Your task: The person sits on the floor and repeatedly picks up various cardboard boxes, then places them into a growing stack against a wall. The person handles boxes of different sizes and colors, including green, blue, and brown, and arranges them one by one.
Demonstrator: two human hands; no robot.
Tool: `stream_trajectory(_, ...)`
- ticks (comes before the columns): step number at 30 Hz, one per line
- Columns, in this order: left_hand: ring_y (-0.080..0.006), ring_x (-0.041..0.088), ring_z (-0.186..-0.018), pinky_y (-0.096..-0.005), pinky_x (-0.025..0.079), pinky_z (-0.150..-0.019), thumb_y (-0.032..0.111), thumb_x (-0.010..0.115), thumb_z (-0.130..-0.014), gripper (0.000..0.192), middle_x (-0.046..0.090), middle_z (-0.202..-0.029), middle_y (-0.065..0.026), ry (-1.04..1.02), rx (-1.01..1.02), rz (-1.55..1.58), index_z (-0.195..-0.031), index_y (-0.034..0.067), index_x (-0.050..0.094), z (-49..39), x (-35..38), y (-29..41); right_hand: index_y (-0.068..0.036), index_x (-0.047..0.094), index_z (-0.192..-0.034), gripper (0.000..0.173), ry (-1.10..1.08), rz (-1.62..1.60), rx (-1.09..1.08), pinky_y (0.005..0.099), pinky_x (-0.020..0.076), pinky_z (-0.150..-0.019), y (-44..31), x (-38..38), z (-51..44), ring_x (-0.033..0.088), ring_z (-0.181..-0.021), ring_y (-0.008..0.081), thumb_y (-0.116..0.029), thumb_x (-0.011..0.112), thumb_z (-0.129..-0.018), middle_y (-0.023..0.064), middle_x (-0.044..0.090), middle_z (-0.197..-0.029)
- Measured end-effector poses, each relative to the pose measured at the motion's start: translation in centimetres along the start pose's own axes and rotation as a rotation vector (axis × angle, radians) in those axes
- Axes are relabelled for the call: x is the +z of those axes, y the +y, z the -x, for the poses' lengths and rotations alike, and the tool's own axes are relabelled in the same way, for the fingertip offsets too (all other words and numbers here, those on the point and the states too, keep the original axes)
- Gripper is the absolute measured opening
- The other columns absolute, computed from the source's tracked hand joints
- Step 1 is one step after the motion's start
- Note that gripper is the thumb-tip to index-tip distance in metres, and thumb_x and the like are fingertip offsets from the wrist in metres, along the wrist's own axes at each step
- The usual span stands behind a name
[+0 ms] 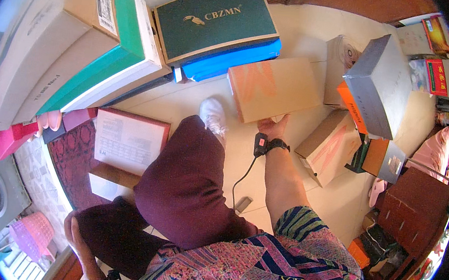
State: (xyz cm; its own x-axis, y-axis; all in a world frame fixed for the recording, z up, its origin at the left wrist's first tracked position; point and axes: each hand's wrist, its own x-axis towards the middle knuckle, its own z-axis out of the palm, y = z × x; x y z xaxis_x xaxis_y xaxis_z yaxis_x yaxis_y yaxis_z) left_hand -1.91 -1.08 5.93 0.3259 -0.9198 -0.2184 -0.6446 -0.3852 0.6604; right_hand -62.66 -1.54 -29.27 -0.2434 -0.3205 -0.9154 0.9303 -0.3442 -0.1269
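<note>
My right hand is at the near edge of a brown cardboard shoebox with an orange pattern, its fingers partly under the box. A dark watch and a small cabled device are on that wrist. My left hand rests on my dark-trousered knee at the lower left, its fingers partly hidden. Beyond the brown box lies a dark green shoebox on top of a blue one. Right of my right hand, another brown shoebox with a red pattern lies on the tiled floor.
Tall stacked boxes stand at the left, near a flat white box on a dark red mat. A grey shoebox leans at the right above an orange one. A brown wooden cabinet stands at the far right.
</note>
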Motion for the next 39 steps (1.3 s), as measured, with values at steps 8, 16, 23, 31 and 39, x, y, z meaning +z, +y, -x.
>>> stream_trajectory(8,-0.0217,0.055,-0.103,-0.0341,0.042,-0.095,0.029,0.056,-0.093,0.036,0.062,-0.110,-0.0122,0.062,-0.010,-0.103,-0.112,-0.001,0.062,0.7,1.3,3.2,-0.003,0.052,-0.103,0.088,-0.111,0.035,0.081,0.0304,0.0436,-0.057,-2.4,-2.1,-2.5,0.052,-0.074,0.0221,-0.083,0.057,-0.067,0.0096,0.057,-0.084)
stream_trajectory(16,-0.0183,0.056,-0.097,-0.0310,0.043,-0.088,0.026,0.058,-0.091,0.033,0.062,-0.103,-0.0080,0.002,-0.165,-0.022,-0.110,0.000,0.062,0.3,0.7,4.2,-0.001,0.052,-0.103,0.069,-0.004,0.363,0.077,0.0355,0.0506,-0.073,-1.5,-2.1,2.8,0.060,-0.084,0.0228,-0.066,0.057,-0.084,0.0122,0.061,-0.094)
stream_trajectory(23,-0.0252,0.058,-0.100,-0.0353,0.045,-0.091,0.017,0.062,-0.088,0.027,0.061,-0.107,-0.0124,-0.011,0.128,-0.262,-0.109,0.000,0.061,2.1,-0.8,3.4,-0.011,0.057,-0.088,0.029,-0.192,1.149,0.151,0.0281,0.0481,-0.056,0.7,-4.6,8.2,0.060,-0.069,0.0158,-0.040,0.057,-0.095,0.0019,0.060,-0.074)
stream_trajectory(31,-0.0323,0.059,-0.100,-0.0390,0.046,-0.090,0.019,0.066,-0.085,0.027,0.061,-0.105,-0.0153,0.147,0.230,-0.275,-0.106,0.003,0.063,4.3,-1.8,1.3,-0.007,0.052,-0.100,0.020,-0.296,1.223,0.089,0.0274,0.0476,-0.057,4.5,-1.1,10.1,0.056,-0.065,0.0151,-0.026,0.057,-0.094,0.0028,0.057,-0.074)
stream_trajectory(39,-0.0325,0.060,-0.097,-0.0389,0.047,-0.086,0.018,0.069,-0.082,0.027,0.062,-0.102,-0.0145,0.254,0.288,-0.094,-0.103,0.003,0.063,5.7,-2.7,-1.2,-0.009,0.052,-0.103,0.030,-0.512,1.460,-0.008,0.0289,0.0480,-0.057,7.3,4.5,14.1,0.057,-0.070,0.0153,-0.032,0.064,-0.089,0.0030,0.055,-0.082)
